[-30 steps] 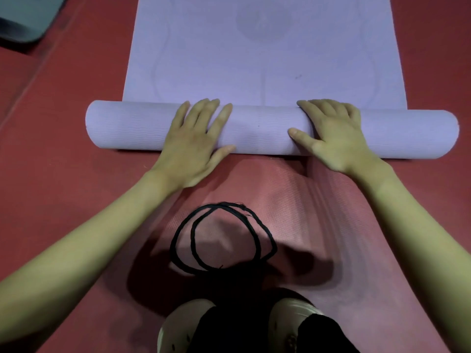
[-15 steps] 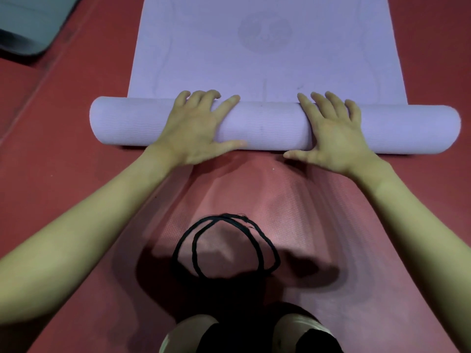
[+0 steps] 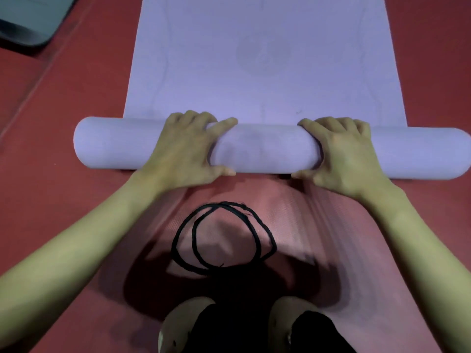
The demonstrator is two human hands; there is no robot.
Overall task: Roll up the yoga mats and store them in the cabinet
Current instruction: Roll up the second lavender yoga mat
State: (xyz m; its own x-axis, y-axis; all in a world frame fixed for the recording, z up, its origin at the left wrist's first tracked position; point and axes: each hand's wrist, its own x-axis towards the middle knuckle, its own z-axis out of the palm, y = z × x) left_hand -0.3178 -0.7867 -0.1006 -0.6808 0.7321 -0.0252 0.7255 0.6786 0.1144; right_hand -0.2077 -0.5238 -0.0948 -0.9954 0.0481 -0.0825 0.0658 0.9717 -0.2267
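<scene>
Seen from the head camera, looking down past the person's knees (image 3: 186,324), a lilac yoga mat (image 3: 262,67) lies on a red floor (image 3: 51,189), stretching away from the person. Its near end is rolled into a thick tube (image 3: 265,151) that lies crosswise, directly under both hands. The left hand (image 3: 188,151) wraps over the tube left of centre, fingers curled over the far side and the thumb tucked against the near side. The right hand (image 3: 346,154) grips it the same way right of centre, with a stretch of bare tube between the two hands. Both forearms reach forward from the lower corners. The tube sticks out past each hand, and its ends reach a little wider than the flat part of the mat. The flat part shows faint printed lines and a pale round motif near the middle. Just in front of the knees, on the floor, lies a black cord (image 3: 224,238) coiled in two loose loops, apart from the tube. The corner of a dark grey mat (image 3: 28,24) shows at the upper left, well away from the hands.
</scene>
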